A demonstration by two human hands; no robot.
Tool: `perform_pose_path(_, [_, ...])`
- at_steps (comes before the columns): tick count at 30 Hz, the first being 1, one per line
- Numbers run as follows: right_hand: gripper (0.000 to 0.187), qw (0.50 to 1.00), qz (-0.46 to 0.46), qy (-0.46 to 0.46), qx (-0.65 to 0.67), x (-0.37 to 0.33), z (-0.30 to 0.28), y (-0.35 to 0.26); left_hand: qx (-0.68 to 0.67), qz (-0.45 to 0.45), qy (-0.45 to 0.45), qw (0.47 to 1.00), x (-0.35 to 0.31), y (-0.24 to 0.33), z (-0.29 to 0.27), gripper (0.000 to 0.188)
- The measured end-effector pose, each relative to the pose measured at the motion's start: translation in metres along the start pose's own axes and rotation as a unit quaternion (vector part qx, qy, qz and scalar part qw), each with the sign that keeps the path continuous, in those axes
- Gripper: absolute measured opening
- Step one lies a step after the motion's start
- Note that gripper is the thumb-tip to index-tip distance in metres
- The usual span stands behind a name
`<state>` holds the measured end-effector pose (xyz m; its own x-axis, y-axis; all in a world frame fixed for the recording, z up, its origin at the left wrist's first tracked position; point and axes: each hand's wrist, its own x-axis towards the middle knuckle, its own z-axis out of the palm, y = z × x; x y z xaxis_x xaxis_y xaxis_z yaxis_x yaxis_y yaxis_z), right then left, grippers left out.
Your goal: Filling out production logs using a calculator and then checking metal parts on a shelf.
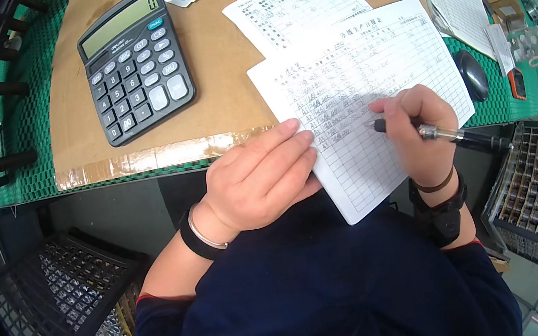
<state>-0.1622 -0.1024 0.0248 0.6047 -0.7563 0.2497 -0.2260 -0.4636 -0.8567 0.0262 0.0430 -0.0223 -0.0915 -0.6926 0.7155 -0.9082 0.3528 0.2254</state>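
In the head view, the ruled paper pad slants past the edge of the cardboard, perhaps to suit the right arm; the left hand lays straight fingers on its left edge, seemingly steadying it (whether the thumb pinches, I cannot tell); the right hand has its fingers closed around a pen, tip near the handwritten rows; the calculator sits leftward, apparently leaving the paper room.

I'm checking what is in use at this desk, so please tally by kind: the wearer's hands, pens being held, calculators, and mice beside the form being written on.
Hands: 2 (left hand, right hand)
Held pens: 1 (black-and-silver pen)
Calculators: 1 (dark calculator)
Mice: 1 (black mouse)
Total: 5
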Motion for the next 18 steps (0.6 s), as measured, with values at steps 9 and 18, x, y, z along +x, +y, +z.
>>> perform_pose_path(9, [0.026,0.996,-0.081,-0.007,-0.025,0.0018,0.0046,0.0015,0.005,-0.005,-0.008,1.000,-0.0006,0.0005,0.0006,0.034])
perform_pose_path(18, [0.026,0.995,-0.089,-0.006,-0.037,0.0019,0.0059,0.0048,0.004,-0.009,-0.004,1.000,-0.0018,0.0017,0.0021,0.035])
